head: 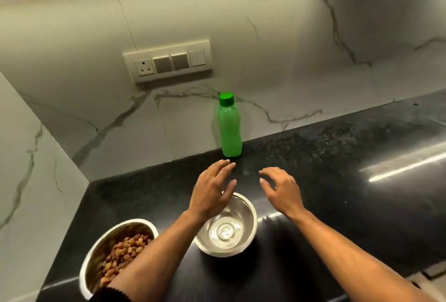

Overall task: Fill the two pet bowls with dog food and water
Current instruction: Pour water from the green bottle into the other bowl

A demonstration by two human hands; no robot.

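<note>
So the counter (337, 181) is a glossy black speckled stone with a bright streak of light reflected on its right side, and behind it there's white marble-look wall tile (265, 36) with grey veins. A translucent green plastic bottle (229, 130) with a darker green screw cap stands upright at the back, right against the wall. Two round steel bowls sit closer in: the left bowl (101, 248) is holding chunky brown kibble (125, 253), though the left forearm covers part of it and the frame bottom cuts its rim. The right bowl (246, 224) is shiny and looks like it has clear water in it, hard to say how much. Left hand (212, 193) hovers over that bowl's far rim, fingers spread and loose, gripping nothing. Right hand (280, 188) is just beside it, fingers curled a bit but also empty. Beige switch plate (169, 62) is on the wall.
</note>
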